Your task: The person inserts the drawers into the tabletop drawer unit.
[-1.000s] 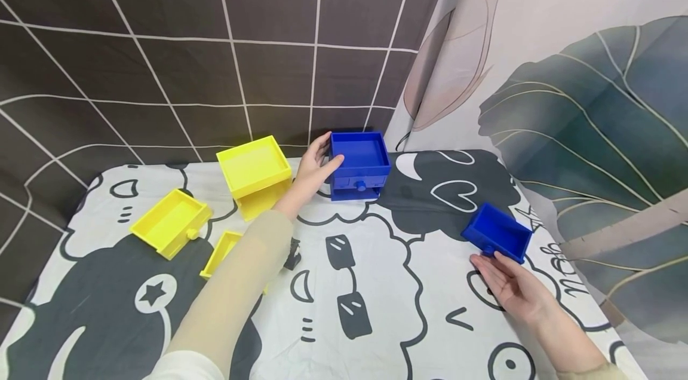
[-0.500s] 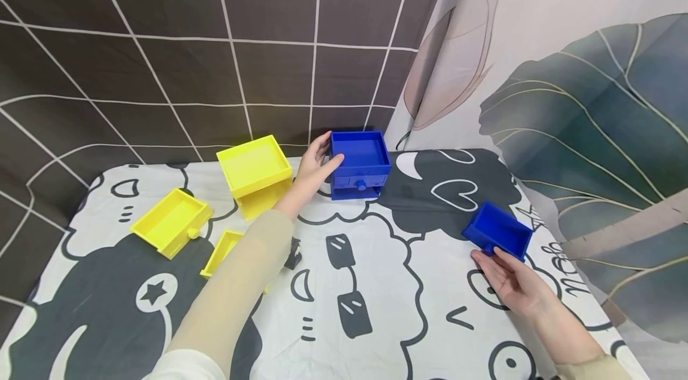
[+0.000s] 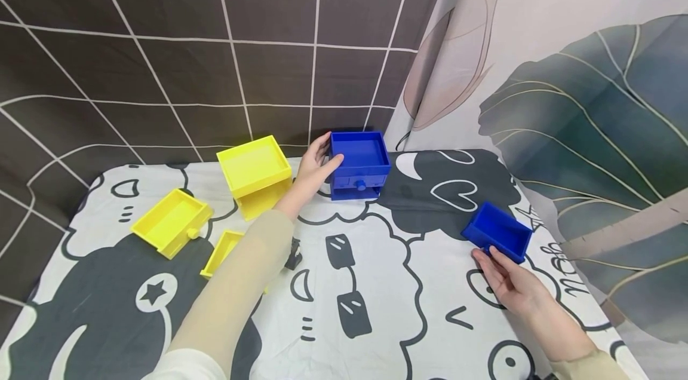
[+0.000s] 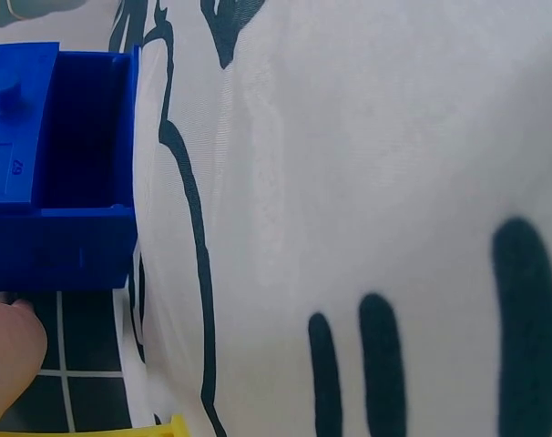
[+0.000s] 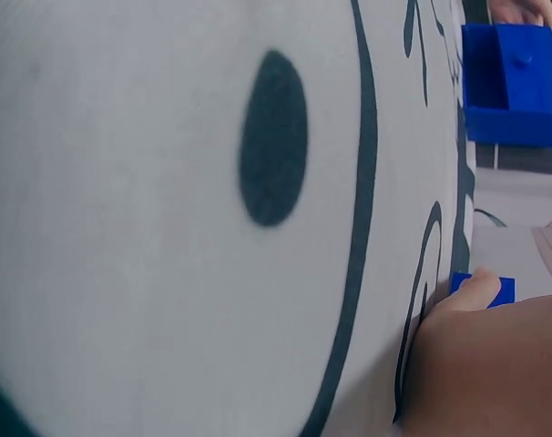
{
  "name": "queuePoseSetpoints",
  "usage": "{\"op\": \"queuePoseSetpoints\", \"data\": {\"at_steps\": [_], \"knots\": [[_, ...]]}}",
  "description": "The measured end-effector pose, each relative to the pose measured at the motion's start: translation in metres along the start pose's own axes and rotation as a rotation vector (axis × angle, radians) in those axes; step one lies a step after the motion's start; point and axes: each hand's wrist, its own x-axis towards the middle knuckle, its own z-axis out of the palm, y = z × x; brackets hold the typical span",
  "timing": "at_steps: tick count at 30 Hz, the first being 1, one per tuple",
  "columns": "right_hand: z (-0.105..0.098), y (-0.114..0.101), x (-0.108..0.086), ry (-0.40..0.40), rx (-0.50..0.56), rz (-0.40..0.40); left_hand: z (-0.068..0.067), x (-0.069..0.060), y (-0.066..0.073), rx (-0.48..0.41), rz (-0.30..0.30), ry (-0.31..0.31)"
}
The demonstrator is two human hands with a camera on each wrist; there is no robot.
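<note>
The blue cabinet (image 3: 359,156) stands at the back with one drawer in its upper slot and the lower slot empty. My left hand (image 3: 312,174) rests against its left side, thumb at the front left edge. In the left wrist view the cabinet (image 4: 85,250) shows its hollow slot beside the drawer front. A loose blue drawer (image 3: 498,232) lies tilted at the right on the cloth. My right hand (image 3: 518,290) is at its knob side, fingers extended and touching the front. In the right wrist view the thumb of my right hand (image 5: 495,355) overlaps the blue drawer (image 5: 506,291).
A yellow cabinet (image 3: 254,168) with an empty lower slot stands left of my left hand. One yellow drawer (image 3: 172,221) lies at the left; another yellow piece (image 3: 221,251) is partly hidden by my left forearm. A patterned cloth (image 3: 376,272) covers the surface, with dark curtain behind.
My right hand has shifted slightly up and left along the loose blue drawer's front, its fingertips now over the knob. The left hand and blue cabinet have stayed where they were.
</note>
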Motion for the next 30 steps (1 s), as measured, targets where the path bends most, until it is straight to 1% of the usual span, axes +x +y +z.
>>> {"op": "queuePoseSetpoints", "data": {"at_steps": [4, 17, 20, 26, 30], "knots": [[0.002, 0.001, 0.0, 0.012, 0.005, -0.012, 0.0, -0.001, 0.001, 0.002, -0.001, 0.004], [0.009, 0.001, 0.0, 0.095, -0.009, -0.041, 0.0, -0.002, 0.003, -0.005, -0.011, 0.007], [0.011, 0.002, -0.001, 0.086, -0.015, -0.039, 0.0, -0.001, 0.003, -0.004, -0.012, 0.007], [0.016, 0.005, -0.001, 0.009, -0.08, -0.05, 0.001, -0.002, 0.003, -0.01, -0.011, 0.008], [0.022, 0.008, 0.0, 0.009, -0.128, -0.055, 0.001, -0.001, 0.002, -0.003, -0.009, 0.008]]}}
